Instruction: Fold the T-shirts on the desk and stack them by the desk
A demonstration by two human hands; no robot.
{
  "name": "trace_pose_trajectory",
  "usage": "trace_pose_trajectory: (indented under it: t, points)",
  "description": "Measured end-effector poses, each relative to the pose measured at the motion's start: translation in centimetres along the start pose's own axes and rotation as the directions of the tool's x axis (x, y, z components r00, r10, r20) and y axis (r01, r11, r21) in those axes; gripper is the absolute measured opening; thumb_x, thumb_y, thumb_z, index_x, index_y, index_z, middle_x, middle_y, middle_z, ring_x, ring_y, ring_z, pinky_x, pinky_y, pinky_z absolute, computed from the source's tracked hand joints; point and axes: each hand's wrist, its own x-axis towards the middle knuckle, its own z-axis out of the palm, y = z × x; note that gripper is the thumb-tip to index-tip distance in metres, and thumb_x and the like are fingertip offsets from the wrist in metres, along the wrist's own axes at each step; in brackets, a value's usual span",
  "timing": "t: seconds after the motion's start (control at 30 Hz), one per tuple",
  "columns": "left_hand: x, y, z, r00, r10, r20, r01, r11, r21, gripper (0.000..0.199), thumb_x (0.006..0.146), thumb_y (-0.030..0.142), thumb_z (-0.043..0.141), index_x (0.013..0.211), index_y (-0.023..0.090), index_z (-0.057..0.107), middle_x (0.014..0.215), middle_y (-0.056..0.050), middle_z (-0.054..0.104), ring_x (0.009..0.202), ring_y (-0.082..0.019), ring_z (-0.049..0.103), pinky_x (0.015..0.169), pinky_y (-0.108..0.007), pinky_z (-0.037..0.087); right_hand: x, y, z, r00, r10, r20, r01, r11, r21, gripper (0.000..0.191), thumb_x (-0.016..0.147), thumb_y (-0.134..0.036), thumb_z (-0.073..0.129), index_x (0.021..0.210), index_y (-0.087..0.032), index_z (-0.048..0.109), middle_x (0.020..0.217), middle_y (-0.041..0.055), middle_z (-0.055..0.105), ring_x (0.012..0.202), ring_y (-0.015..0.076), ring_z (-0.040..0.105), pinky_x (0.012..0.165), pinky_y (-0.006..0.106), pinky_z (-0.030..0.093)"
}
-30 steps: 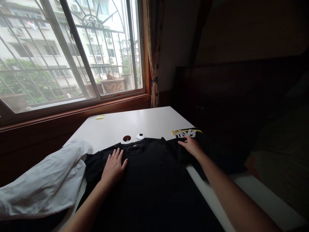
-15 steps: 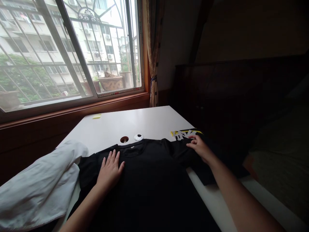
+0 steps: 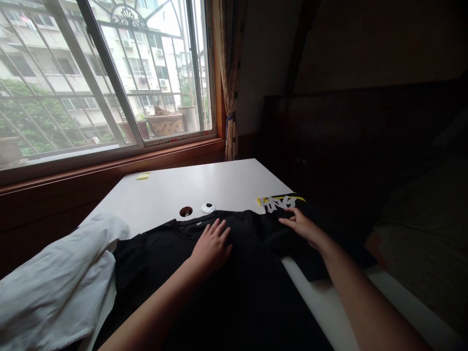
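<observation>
A black T-shirt point(image 3: 241, 287) lies spread out on a white table point(image 3: 190, 185), its neckline toward the far side. My left hand point(image 3: 212, 246) rests on the shirt just below and right of the collar, palm down with fingers spread. Over the shirt's right sleeve is my right hand point(image 3: 302, 227), fingers and thumb apart, holding nothing that I can see. Just beyond its fingertips lies a dark cloth with white lettering and a yellow stripe point(image 3: 274, 202).
A white garment point(image 3: 62, 278) is heaped at the left. Beyond the collar are a round hole point(image 3: 185, 211) in the tabletop and a white disc point(image 3: 208, 208). A yellow strip point(image 3: 143, 175) lies at the far left corner. A window point(image 3: 109, 73) and curtain point(image 3: 230, 97) stand behind.
My left hand has slid right across the shirt, from the left shoulder to below the collar. My right hand stays near the right sleeve.
</observation>
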Motion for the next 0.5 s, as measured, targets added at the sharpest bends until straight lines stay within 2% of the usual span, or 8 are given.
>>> trace_pose_trajectory:
  t: [0.1,0.2,0.33,0.5]
  points:
    - [3.6,2.9,1.7,0.996,0.081,-0.028,-0.084,0.992,-0.091,0.059,0.1,0.046,0.05,0.15,0.016,0.048,0.163,-0.015,0.036,0.154,-0.034,0.025,0.123,-0.057,0.026,-0.3,-0.5,-0.1,0.993,0.097,0.062,-0.101,0.993,0.063,0.057,0.078,-0.029,0.068,0.132,-0.023,0.054,0.105,0.0084,0.07,0.09,0.0251,0.07,0.076,0.036,0.056]
    - [6.6,4.2,3.3,0.998,0.033,-0.048,-0.04,0.99,-0.135,0.061,0.102,0.052,0.045,0.152,0.017,0.045,0.163,-0.015,0.036,0.154,-0.033,0.026,0.123,-0.058,0.026,-0.7,-1.2,-0.7,0.988,0.086,0.131,-0.106,0.981,0.159,0.053,0.078,-0.025,0.064,0.131,-0.024,0.055,0.11,0.0095,0.071,0.091,0.0248,0.07,0.075,0.033,0.056]
    - [8.8,3.9,4.8,0.996,-0.026,-0.081,0.013,0.988,-0.152,0.062,0.103,0.051,0.043,0.154,0.017,0.042,0.162,-0.016,0.037,0.153,-0.034,0.026,0.123,-0.061,0.021,-0.8,-1.4,-1.4,0.991,0.063,0.118,-0.083,0.982,0.172,0.049,0.077,-0.028,0.064,0.126,-0.026,0.06,0.104,0.0063,0.071,0.087,0.0242,0.069,0.069,0.031,0.055]
    - [9.1,3.3,5.4,0.989,-0.022,-0.145,-0.005,0.983,-0.185,0.057,0.103,0.045,0.044,0.153,0.018,0.042,0.161,-0.015,0.04,0.153,-0.034,0.027,0.123,-0.062,0.02,-0.8,-1.3,-1.4,0.982,0.08,0.173,-0.122,0.961,0.248,0.053,0.08,-0.033,0.067,0.131,-0.028,0.055,0.108,0.007,0.069,0.087,0.0232,0.069,0.067,0.03,0.056]
